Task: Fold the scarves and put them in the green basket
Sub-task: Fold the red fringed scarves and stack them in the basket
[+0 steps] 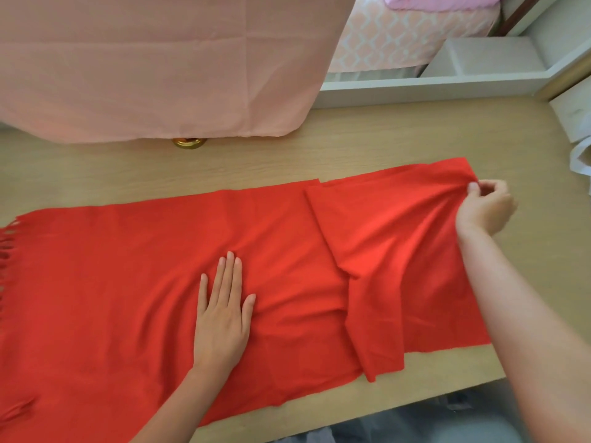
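Fingers (228, 276) of our left hand (222, 318) flat on red scarf (112, 266) mid-length, our right hand (486, 206) pinching, seemingly, its far right corner

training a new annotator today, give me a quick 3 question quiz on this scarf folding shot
1. True or false: the left hand lies flat, fingers straight, on the red scarf.
2. What is the right hand doing? A) pinching the scarf's far right corner B) lying flat on the scarf C) hanging free, touching nothing
3. Fill in: the scarf's fringe shows at the ___ edge of the picture.

Key: 1 true; 2 A; 3 left
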`<state>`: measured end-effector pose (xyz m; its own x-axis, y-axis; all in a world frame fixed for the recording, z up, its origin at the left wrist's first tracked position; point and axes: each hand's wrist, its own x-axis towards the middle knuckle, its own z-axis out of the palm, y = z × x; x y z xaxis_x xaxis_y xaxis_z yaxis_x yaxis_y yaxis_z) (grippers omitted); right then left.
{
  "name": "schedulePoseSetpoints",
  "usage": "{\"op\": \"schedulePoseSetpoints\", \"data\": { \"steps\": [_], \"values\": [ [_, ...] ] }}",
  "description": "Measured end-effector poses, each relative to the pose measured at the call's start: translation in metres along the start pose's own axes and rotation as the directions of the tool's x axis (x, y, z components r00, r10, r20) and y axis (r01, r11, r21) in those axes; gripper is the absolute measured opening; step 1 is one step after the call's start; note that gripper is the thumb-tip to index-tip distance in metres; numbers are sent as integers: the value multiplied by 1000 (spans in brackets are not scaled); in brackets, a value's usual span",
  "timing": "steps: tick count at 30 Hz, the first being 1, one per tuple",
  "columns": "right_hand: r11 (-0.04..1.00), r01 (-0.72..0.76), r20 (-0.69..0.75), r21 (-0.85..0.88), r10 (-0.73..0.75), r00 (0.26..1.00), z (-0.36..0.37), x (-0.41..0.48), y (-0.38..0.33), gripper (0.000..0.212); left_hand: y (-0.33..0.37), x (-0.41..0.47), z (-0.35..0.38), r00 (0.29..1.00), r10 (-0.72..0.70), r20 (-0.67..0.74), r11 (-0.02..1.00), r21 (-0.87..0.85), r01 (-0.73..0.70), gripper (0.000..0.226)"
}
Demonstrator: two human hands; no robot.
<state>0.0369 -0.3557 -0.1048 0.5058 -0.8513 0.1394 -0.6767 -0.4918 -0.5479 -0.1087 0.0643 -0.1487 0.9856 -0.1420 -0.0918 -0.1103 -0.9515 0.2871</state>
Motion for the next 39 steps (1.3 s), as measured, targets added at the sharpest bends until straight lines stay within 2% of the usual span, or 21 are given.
{"op": "schedulePoseSetpoints", "data": {
  "steps": [2, 4, 6, 9, 11, 15, 17, 21, 24, 26, 30, 32, 34, 37, 39],
  "values": [
    [993, 105, 71, -56, -101, 992, 4, -5, -3, 32, 0, 0, 0, 1000, -3, 3, 1000, 2, 3, 59],
    [961, 275, 147, -38, -266, 953, 10, -27, -9, 39, 0, 0, 0, 1000, -3, 6, 1000, 1, 3, 59],
    [896, 443, 220, 23, -437, 872, 16, -61, -20, 41, 1, 0, 0, 1000, -4, 9, 1000, -1, 4, 59],
    [766, 642, 329, -22, -601, 728, 22, -118, -34, 45, 1, 1, -1, 1000, -7, 10, 1000, 7, 6, 59],
    [758, 652, 395, -13, -595, 700, 26, -145, -36, 41, 1, 1, -1, 1000, -8, 11, 1000, 10, 8, 58],
    [799, 599, 355, 55, -576, 736, 33, -151, -31, 10, 1, 0, 0, 1000, -13, 21, 1000, 7, 13, 59],
    [811, 581, 350, 65, -564, 748, 34, -138, -31, 8, 1, 1, 0, 1000, -13, 25, 1000, 2, 13, 59],
    [919, 384, 301, 92, -393, 869, 30, -86, -31, 11, 2, 2, 0, 1000, -18, 24, 1000, -2, 18, 59],
    [904, 426, 326, -42, -390, 861, 28, -54, -31, 13, 2, 1, -1, 999, 21, 27, 1000, -2, -21, 58],
    [898, 435, 368, -64, -384, 847, 32, -51, -31, 14, 3, 1, -2, 999, 34, 25, 999, 7, -34, 57],
    [855, 518, 352, 11, -488, 799, 33, -72, -32, 22, 4, 2, -2, 1000, 7, 27, 1000, 30, -8, 60],
    [818, 572, 312, 66, -561, 767, 24, -94, -32, 33, 4, 2, -2, 999, 5, 32, 999, 34, -6, 61],
    [790, 600, 349, 127, -602, 719, 11, -124, -27, 45, 4, 3, -2, 999, 4, 37, 1000, 29, -5, 62],
    [718, 676, 481, 163, -656, 581, -14, -181, -9, 59, 3, 3, -4, 999, 15, 37, 1000, -16, -15, 62],
    [649, 743, 567, 166, -679, 466, -29, -216, 3, 65, 3, 4, -11, 999, 45, -4, 991, -129, -45, 59]
  ]
}}
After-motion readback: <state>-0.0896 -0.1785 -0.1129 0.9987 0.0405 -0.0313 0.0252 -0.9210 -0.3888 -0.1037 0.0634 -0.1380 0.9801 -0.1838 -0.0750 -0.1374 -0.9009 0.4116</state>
